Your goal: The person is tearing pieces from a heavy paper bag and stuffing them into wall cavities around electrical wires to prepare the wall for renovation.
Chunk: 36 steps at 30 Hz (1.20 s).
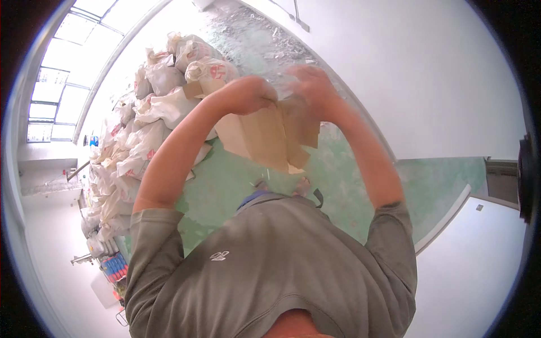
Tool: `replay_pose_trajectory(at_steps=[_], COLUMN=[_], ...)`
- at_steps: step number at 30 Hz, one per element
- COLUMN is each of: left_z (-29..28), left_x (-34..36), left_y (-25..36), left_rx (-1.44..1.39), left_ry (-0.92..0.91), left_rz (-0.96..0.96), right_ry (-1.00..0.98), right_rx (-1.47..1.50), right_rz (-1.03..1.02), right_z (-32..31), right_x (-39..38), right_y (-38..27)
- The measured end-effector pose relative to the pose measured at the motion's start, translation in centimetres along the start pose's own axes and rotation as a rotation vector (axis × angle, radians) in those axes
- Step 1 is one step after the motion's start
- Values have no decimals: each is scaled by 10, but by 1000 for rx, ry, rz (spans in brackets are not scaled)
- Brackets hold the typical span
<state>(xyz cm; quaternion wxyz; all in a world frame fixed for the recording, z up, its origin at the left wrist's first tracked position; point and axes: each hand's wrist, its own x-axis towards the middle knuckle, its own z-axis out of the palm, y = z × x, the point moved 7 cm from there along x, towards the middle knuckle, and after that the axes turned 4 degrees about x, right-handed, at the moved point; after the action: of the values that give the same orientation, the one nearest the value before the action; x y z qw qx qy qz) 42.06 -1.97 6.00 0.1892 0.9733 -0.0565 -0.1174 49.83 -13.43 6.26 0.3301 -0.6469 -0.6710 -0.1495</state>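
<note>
A brown piece of cardboard (255,135), creased and with torn edges at its lower right, hangs in front of my body. My left hand (252,96) has its fingers closed on the top edge of it. Motion smears my right hand (315,91), which is over the cardboard's top right part. Whether its fingers grip the cardboard cannot be made out.
Stuffed white sacks (163,112) are piled along the left side. Rubble (262,48) covers the floor at the far end. A white wall (417,73) runs along the right. Under me is a green floor (220,186), and a white panel (473,248) stands at the lower right.
</note>
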Motion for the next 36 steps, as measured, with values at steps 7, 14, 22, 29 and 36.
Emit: replay_pose_trajectory(at_steps=[7, 14, 22, 29, 36], left_z=[-27, -45, -25, -12, -13], left_x=[-2, -7, -7, -4, -8], left_y=[12, 8, -10, -16, -19], left_rx=[-14, -328, -217, -30, -19], left_ry=[-50, 111, 204, 163, 208], left_rz=[-30, -166, -122, -84, -105], right_ry=[-743, -385, -776, -739, -796], right_rx=[1010, 1554, 724, 285, 547], right_rz=[557, 810, 445, 280, 421], right_z=[31, 35, 35, 32, 55], right_x=[-3, -12, 8, 34, 33], right_y=[14, 24, 26, 12, 19])
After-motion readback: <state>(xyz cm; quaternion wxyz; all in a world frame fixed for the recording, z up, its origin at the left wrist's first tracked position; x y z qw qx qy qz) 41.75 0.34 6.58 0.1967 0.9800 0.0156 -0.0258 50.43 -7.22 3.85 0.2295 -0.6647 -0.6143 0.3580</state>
